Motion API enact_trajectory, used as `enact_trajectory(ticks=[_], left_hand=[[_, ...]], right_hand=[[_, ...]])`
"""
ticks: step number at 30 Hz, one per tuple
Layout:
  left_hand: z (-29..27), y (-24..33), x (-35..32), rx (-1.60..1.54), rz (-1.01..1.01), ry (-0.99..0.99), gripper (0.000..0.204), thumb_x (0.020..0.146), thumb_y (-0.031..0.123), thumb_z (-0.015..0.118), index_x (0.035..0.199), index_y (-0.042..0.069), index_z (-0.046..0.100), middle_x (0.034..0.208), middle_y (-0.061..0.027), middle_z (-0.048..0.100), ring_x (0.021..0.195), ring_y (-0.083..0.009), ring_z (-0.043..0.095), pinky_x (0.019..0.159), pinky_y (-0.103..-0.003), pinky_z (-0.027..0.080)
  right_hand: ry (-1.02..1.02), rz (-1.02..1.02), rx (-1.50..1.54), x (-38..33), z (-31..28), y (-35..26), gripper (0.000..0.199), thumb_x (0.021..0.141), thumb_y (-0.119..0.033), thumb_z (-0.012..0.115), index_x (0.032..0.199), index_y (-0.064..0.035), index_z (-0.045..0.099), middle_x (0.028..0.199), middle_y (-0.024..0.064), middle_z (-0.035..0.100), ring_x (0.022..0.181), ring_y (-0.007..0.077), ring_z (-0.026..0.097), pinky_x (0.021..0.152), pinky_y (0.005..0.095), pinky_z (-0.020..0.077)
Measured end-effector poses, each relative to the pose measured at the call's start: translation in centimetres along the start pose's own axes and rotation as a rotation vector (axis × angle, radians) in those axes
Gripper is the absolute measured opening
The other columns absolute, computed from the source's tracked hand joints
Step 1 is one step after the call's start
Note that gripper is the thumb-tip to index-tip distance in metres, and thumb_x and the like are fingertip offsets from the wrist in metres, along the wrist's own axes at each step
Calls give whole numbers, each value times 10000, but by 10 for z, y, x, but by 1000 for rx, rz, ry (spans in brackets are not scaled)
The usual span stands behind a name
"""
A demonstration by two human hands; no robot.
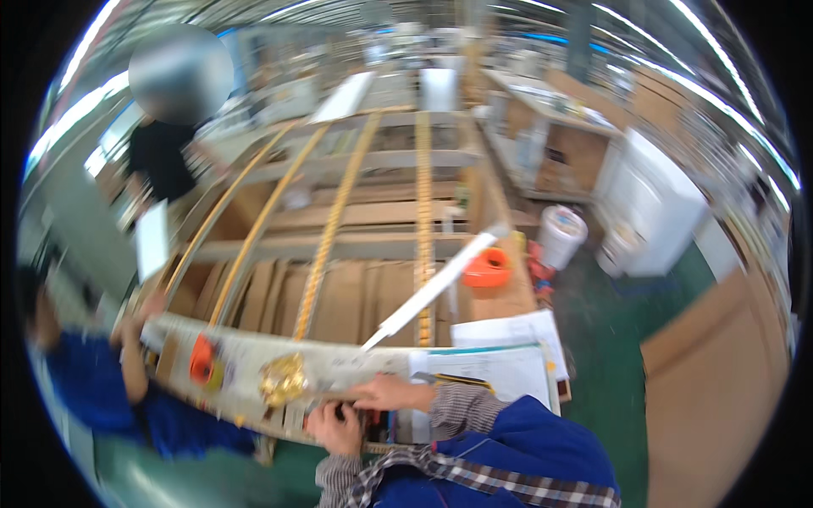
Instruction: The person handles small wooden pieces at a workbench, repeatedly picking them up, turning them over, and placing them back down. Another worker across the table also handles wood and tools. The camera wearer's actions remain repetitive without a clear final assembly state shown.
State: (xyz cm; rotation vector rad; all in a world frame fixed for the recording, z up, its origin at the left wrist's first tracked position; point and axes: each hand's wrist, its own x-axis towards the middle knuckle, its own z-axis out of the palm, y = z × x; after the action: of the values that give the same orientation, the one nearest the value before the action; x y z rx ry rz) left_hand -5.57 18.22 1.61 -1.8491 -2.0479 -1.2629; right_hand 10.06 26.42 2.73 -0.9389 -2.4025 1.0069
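My left hand (338, 429) is at the near edge of the workbench (334, 358), its fingers curled round something small and dark. What it is, I cannot make out. Just beyond it and to the right, my right hand (391, 394) reaches leftward with its fingertips drawn together; anything in them is too blurred to name. Both hands are over a tray (388, 427) of small dark, red and blue items. A crumpled gold plastic bag (284, 378) lies left of my hands. Farther left is an orange tape dispenser (201, 359). By my right wrist lies a yellow-and-black tool (461, 381).
Beyond the bench stands a wooden frame (364, 245) with yellow-marked slats. A white strip (436, 288) slants across it near an orange ring-shaped object (486, 267). Paper sheets (508, 332) lie right. A co-worker in blue (93, 385) is at left; another person (161, 161) stands behind.
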Motion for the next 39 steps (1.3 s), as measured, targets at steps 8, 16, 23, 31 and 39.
enact_trajectory(ticks=[8,16,23,31,39], left_hand=[[12,-8,8,74,115,-50,169,693,173,634,793,49,577,912,-140,549,897,-357,503,791,-473,374],[6,3,6,-5,5,-145,210,691,252,640,818,92,590,913,-112,539,935,-311,481,842,-444,330],[-2,7,-1,21,40,-54,268,712,314,633,882,108,622,943,-76,567,907,-277,512,831,-428,344],[-14,-13,12,-136,109,-119,129,748,46,577,873,56,609,910,-79,569,852,-280,522,744,-369,418],[-8,-24,10,-243,-5,-175,230,705,-14,580,919,68,597,1011,-100,529,941,-283,519,777,-393,421]], right_hand=[[14,80,78,-1,-1,-1,398,806,-265,569,1203,-241,556,884,104,658,765,281,629,684,378,486],[-18,302,126,-12,-9,-31,388,818,-239,553,1206,-227,545,920,134,640,773,326,621,682,387,494],[39,170,126,-15,6,-6,445,827,-383,574,1230,-201,521,928,188,628,853,355,610,727,402,486],[82,211,149,-8,-4,-27,400,834,-400,582,1155,-162,583,787,176,629,747,341,619,644,371,479],[80,208,119,-8,-2,-20,403,826,-349,626,1142,-102,591,835,142,647,753,239,624,674,309,476]])
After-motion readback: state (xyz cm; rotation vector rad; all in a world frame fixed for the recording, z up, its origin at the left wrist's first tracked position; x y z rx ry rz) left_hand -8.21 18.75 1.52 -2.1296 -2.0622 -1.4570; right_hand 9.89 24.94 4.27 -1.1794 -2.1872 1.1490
